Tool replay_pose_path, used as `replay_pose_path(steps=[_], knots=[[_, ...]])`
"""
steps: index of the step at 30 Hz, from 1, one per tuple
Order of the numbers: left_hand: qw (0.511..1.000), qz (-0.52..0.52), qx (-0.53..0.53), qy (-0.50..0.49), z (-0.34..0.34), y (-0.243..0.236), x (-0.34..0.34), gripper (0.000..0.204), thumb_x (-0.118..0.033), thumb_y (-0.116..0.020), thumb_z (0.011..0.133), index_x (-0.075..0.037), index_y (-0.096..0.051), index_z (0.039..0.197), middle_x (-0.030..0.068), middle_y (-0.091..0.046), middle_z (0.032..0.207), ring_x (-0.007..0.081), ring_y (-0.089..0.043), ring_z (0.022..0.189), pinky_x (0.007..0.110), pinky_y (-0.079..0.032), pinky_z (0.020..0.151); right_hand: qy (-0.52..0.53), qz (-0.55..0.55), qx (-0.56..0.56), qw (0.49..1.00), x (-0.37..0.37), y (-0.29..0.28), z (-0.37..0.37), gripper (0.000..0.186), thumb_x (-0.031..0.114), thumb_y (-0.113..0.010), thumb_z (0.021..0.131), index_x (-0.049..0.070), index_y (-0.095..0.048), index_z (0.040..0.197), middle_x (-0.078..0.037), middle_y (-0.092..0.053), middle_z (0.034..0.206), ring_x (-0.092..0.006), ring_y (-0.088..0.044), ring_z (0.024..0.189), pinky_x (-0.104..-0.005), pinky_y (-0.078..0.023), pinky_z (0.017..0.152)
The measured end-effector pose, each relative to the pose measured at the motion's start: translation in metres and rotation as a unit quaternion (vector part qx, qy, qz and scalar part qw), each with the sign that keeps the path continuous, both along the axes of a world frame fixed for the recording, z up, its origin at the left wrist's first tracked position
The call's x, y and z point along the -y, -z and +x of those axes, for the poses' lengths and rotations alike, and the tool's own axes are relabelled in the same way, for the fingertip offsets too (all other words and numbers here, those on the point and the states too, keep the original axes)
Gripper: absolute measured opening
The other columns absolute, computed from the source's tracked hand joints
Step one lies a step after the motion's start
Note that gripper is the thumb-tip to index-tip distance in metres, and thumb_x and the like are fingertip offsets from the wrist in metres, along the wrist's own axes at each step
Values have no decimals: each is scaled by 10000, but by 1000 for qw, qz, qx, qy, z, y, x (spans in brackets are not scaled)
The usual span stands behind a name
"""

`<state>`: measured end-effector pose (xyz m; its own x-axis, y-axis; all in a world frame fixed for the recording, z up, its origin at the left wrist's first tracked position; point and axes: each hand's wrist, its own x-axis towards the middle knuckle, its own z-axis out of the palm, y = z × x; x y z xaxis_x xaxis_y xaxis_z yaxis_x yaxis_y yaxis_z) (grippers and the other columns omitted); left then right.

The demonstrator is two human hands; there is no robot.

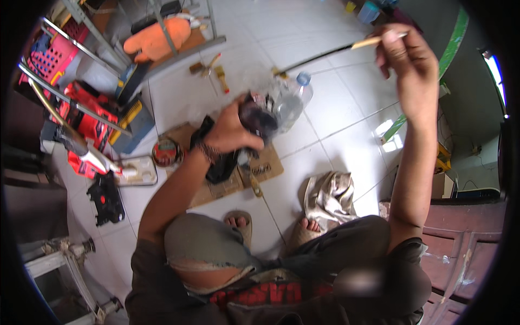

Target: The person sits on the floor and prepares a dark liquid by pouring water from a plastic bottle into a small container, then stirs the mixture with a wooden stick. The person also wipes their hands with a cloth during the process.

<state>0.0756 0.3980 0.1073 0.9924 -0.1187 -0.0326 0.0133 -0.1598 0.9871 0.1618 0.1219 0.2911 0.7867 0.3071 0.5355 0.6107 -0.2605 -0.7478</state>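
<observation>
My left hand (230, 129) is wrapped round a clear container with dark contents (259, 120), held above a piece of cardboard (268, 165). Raised at the upper right, my right hand (409, 59) pinches a thin stick (325, 57), pale at the held end and dark along its length. The stick slants down to the left, its far tip above and apart from the container. A clear plastic bottle (291, 107) with a blue cap is just right of the container. Black plastic (219, 169) lies under my left wrist, and a small brush (255, 186) lies at the cardboard's near edge.
More brushes (222, 80) lie on the tiles beyond my left hand. A round tin (168, 152), a red toolbox (92, 114) and metal rack legs (100, 40) are at left. A crumpled shiny cloth (329, 197) lies by my right foot. Wooden panels (460, 249) stand at right.
</observation>
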Motion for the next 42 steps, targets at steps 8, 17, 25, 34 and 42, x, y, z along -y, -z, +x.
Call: replay_pose_path(steps=[8,17,25,34,42], knots=[[975,-75,107,-178,-10,2,-80,849,27,-886,490,-2,-573,1278,66,-679,1157,198,-643,1073,332,-502,975,-82,140,-229,960,18,49,15,351,270,-655,986,-33,-656,1164,-45,-668,979,-76,-570,810,-207,-422,686],[939,-59,183,-284,-59,-17,-156,862,95,-798,582,25,-498,1387,135,-656,1219,242,-638,1109,373,-489,997,-39,46,-453,889,-20,129,-20,475,256,-734,923,-92,-599,1217,-104,-661,1023,-109,-576,833,-231,-464,710],[907,-54,180,-376,-109,-18,-177,828,90,-783,592,26,-502,1367,147,-638,1219,255,-626,1110,367,-491,977,-39,48,-520,852,-62,167,-25,440,207,-712,909,-60,-599,1240,-76,-658,1044,-120,-560,853,-244,-452,744],[835,-25,286,-468,-119,-42,-167,908,125,-811,553,33,-461,1385,174,-607,1223,269,-635,1064,378,-527,935,-109,152,-653,734,-222,307,-98,262,88,-679,935,-12,-644,1175,-81,-698,1016,-133,-658,863,-253,-543,750],[833,-41,289,-469,-124,-44,-169,896,128,-797,556,46,-453,1379,179,-607,1214,263,-639,1046,375,-526,928,-89,183,-662,721,-263,320,-131,268,99,-703,930,-34,-651,1157,-89,-700,993,-143,-662,822,-266,-560,698]])
